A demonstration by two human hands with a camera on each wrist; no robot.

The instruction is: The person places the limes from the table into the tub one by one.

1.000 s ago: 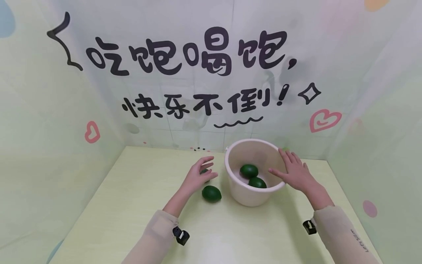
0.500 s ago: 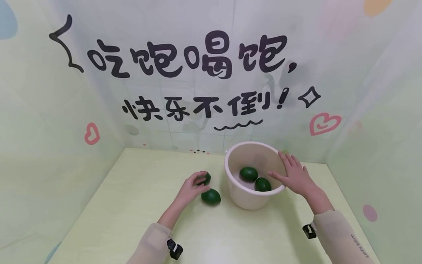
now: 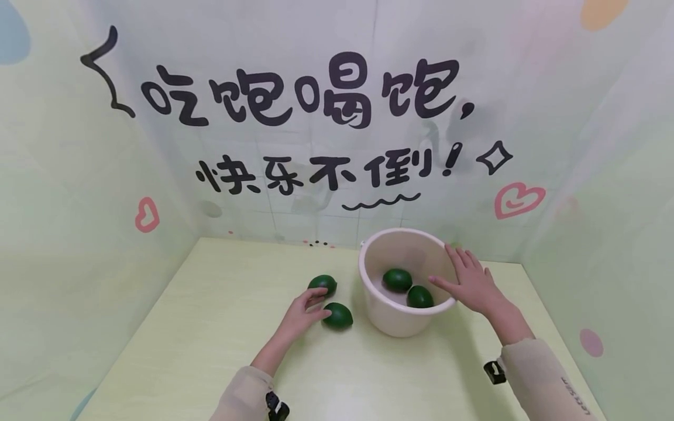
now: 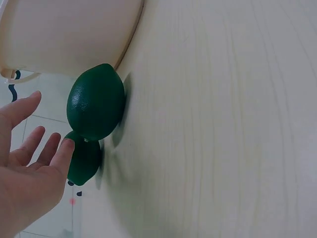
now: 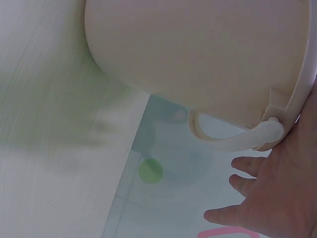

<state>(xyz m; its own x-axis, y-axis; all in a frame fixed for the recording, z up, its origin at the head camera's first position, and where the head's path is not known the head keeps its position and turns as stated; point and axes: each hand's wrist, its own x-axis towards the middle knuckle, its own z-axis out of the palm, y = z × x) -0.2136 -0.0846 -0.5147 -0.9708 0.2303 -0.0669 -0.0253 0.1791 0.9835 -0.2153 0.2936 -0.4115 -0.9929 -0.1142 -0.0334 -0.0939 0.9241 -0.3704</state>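
Observation:
Two dark green limes lie on the table, a rear lime [image 3: 323, 284] and a front lime [image 3: 340, 317]. My left hand [image 3: 296, 319] is just left of them with fingers loosely bent, its fingertips overlapping both in the head view. In the left wrist view the front lime [image 4: 96, 101] stands beyond the thumb, with a gap between them. A pale pink bucket [image 3: 392, 318] holds two more limes, one lime [image 3: 397, 280] behind another lime [image 3: 420, 297]. My right hand [image 3: 476, 286] rests on the bucket's right rim, thumb over the inside, fingers extended outside.
The bucket's white handle [image 5: 233, 141] hangs at its outer side in the right wrist view. The pale yellow table [image 3: 210, 327] ends at a printed back wall [image 3: 295, 225] close behind the bucket. Side walls stand left and right.
My left hand has come back leftward and toward me from over the limes, uncovering the rear one. Inside the bucket, the front lime has turned and shifted slightly right. My right hand stays at the rim.

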